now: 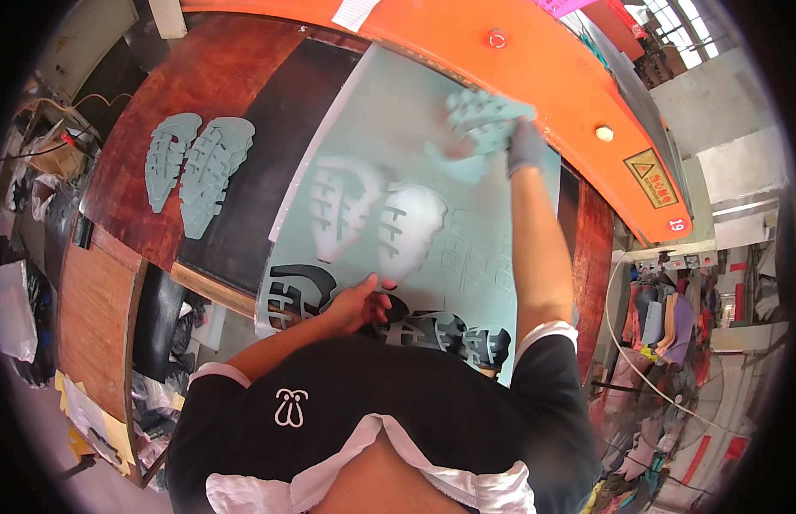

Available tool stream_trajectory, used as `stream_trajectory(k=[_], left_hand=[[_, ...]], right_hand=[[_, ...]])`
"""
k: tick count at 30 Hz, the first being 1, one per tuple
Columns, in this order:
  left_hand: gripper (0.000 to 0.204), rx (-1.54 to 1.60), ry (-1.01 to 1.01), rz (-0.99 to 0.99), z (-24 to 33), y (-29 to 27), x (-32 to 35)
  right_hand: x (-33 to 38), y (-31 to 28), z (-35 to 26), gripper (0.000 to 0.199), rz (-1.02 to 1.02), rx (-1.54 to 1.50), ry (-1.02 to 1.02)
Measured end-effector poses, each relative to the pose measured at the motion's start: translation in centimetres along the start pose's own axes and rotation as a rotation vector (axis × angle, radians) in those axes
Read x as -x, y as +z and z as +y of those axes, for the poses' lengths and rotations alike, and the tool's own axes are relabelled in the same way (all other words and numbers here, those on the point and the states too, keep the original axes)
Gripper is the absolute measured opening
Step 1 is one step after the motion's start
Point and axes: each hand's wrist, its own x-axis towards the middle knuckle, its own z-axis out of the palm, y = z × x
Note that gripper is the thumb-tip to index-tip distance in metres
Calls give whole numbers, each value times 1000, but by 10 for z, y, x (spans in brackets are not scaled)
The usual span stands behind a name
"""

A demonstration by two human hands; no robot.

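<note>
From the head view, my right hand [524, 147], in a grey glove, is stretched to the upper middle of the frame, its fingers closed on a pale teal cut-out piece [483, 120] with slotted ribs, just under the orange machine arm [535, 64]. The motion blur hides exactly how the fingers pinch. The piece hangs partly lifted off the big teal sheet [492, 265] that covers the table [209, 77]. To my eye it is light, thin and floppy, like foam or rubber: it bends where I hold it. I judge the solid outer edge the best place to take it, since the narrow ribs between the slots look as if they could stretch or tear.

My left hand [357, 301], bare, lies at the lower middle, fingers loosely spread and flat on the near edge of the sheet, gripping nothing, beside a whitish cut outline [408, 230] and dark empty holes [288, 295]. Two finished teal pieces [201, 167] rest well apart at the upper left
</note>
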Motion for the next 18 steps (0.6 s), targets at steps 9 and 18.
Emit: stream_trajectory(k=[9, 18], left_hand=[[46, -31, 54, 84, -2, 8, 0], [45, 152, -134, -28, -25, 44, -15]], right_hand=[[74, -103, 7, 28, -228, 474, -612], [232, -129, 113, 14, -476, 440, -872]])
